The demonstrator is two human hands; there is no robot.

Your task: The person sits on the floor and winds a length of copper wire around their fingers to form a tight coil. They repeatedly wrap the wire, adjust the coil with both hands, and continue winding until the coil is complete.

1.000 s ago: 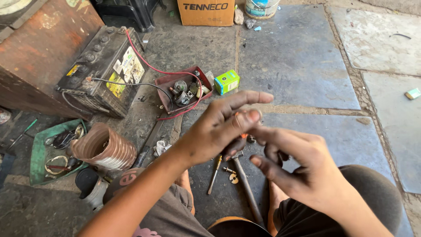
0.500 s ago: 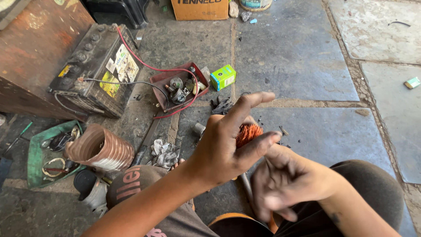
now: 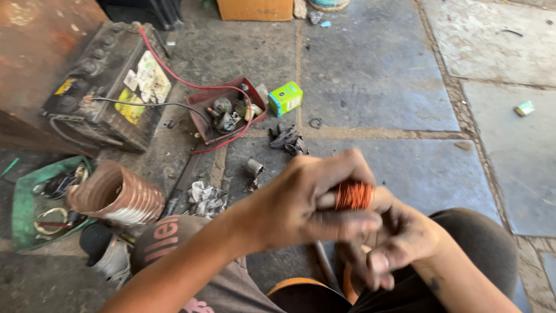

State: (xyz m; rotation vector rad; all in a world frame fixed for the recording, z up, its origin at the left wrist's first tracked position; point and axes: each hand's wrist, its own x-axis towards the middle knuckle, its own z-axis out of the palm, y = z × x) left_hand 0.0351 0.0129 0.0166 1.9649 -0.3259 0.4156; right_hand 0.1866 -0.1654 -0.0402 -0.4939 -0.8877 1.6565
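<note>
Near centre, left hand fingers pinch the copper coil; right hand fingers curl beneath; winding appears part-finished.

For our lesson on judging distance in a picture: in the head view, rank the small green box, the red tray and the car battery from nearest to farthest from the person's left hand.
1. Small green box: on the stone floor beyond the left hand, nearest.
2. Red tray: just left of the box, holding small parts.
3. Car battery: far left, beside the rusty wall, farthest.

Glossy copper wire coil
</note>
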